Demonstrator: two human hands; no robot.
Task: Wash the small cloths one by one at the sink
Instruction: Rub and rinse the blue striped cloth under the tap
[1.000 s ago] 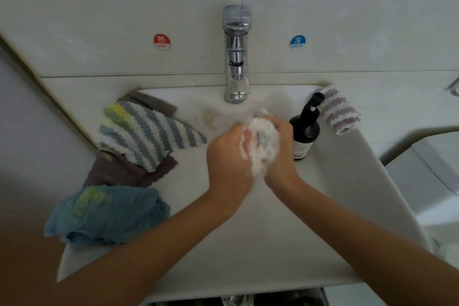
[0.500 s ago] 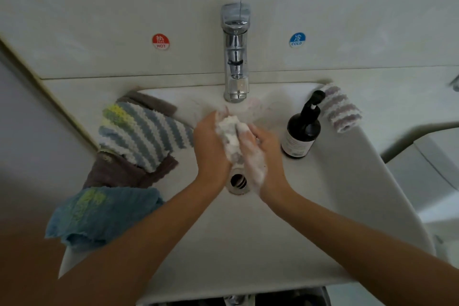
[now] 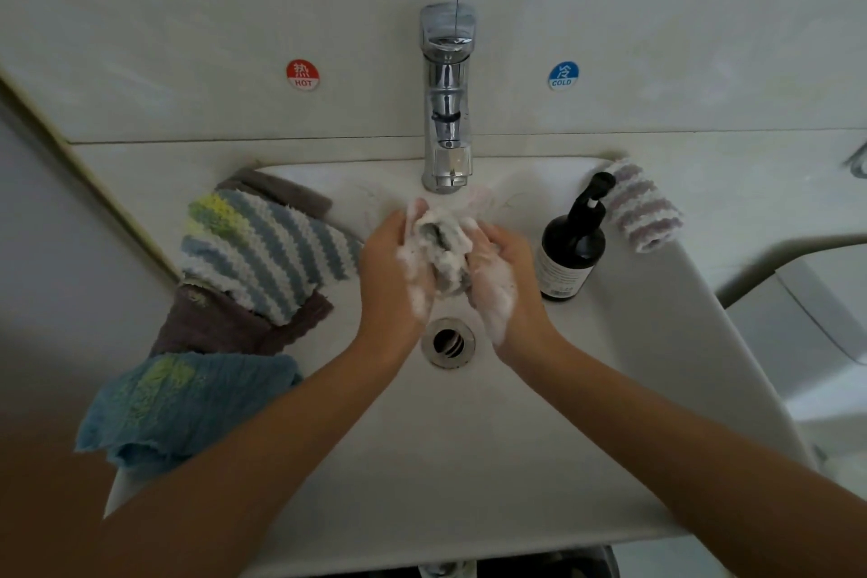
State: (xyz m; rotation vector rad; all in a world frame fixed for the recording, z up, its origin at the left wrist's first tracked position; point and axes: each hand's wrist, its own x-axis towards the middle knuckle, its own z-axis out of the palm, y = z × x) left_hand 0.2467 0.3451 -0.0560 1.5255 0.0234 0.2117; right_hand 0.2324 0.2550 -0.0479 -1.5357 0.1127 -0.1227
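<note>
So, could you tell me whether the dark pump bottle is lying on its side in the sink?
No, the dark pump bottle stands upright on the sink beside the right hand.

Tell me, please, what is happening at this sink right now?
A person is scrubbing a small soapy cloth between both hands, the left hand and right hand, above the drain of the sink. No water shows at the tap. A striped cloth, a brown cloth and a blue cloth lie on the left rim; a soap bottle stands on the right.
</note>
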